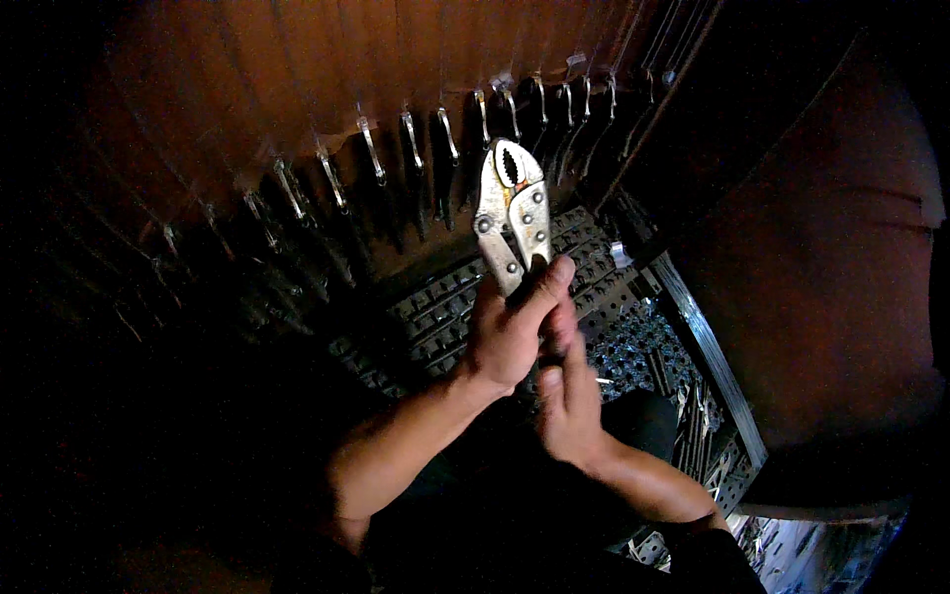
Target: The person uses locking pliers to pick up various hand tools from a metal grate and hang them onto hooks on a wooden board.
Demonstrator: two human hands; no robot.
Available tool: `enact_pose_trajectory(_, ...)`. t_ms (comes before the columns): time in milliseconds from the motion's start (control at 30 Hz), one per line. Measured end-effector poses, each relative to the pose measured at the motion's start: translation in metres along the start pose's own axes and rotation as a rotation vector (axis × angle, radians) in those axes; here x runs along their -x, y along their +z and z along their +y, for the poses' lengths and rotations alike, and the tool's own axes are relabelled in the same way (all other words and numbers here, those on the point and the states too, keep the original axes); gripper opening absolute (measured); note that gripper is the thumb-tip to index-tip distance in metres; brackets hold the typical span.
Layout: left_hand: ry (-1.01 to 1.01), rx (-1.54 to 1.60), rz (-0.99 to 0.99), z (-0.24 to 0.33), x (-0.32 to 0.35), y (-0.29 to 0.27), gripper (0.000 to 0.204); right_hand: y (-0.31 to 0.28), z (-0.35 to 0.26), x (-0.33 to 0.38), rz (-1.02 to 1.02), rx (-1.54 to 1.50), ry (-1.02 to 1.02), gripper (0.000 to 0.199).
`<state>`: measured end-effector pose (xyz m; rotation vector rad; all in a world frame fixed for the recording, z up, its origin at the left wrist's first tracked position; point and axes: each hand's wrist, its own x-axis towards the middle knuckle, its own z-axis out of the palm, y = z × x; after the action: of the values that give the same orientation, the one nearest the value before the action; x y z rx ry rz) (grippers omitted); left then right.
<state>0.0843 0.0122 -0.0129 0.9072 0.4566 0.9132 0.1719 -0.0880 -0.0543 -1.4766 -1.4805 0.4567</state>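
Note:
Raised in the middle of the head view is a pair of silver locking pliers [513,208], jaws pointing up and their toothed faces nearly together. My left hand [515,337] is wrapped round the handles, its thumb lying along them. Just below and to the right, my right hand [571,411] reaches up to the lower end of the handles, fingers closed in against it. Its fingertips are slightly smeared and partly hidden, so their exact grip is unclear. A thin white piece [603,381] shows beside the right hand; I cannot tell what it is.
A row of metal clips or hooks [371,148] hangs along a rusty brown wall [297,59]. Beneath lies dark perforated metal grating [435,312], with small loose metal pieces [643,346] at right. A pale metal strip [708,346] borders it, beside a large brown curved surface [821,327].

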Motion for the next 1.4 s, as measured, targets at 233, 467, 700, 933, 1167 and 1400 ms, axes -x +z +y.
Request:
enact_pose_trajectory(233, 0.178, -0.159, -0.033, -0.012, 0.002, 0.005, 0.019, -0.013, 0.025, -0.006, 0.080, -0.134, 0.030, 0.035)
enact_pose_trajectory(467, -0.009, -0.209, 0.126, -0.002, 0.031, 0.007, 0.025, -0.041, 0.011, -0.010, 0.199, 0.192, 0.004, 0.019)
enact_pose_trajectory(700, 0.060, -0.374, -0.003, -0.001, 0.024, -0.002, 0.015, -0.022, 0.006, -0.010, 0.107, 0.439, -0.026, 0.024)
enact_pose_trajectory(933, 0.243, -0.658, -0.017, 0.012, 0.020, -0.027, 0.025, -0.043, 0.014, -0.020, 0.165, 0.368, -0.059, 0.021)
enact_pose_trajectory(1167, -0.100, 0.124, -0.370, 0.010, 0.012, -0.042, 0.076, -0.046, 0.012, -0.020, 0.108, 0.224, 0.046, 0.025)
enact_pose_trajectory(1400, -0.123, 0.077, -0.148, 0.013, 0.014, -0.046, 0.070, -0.014, 0.007, -0.016, -0.077, -0.122, 0.013, 0.028)
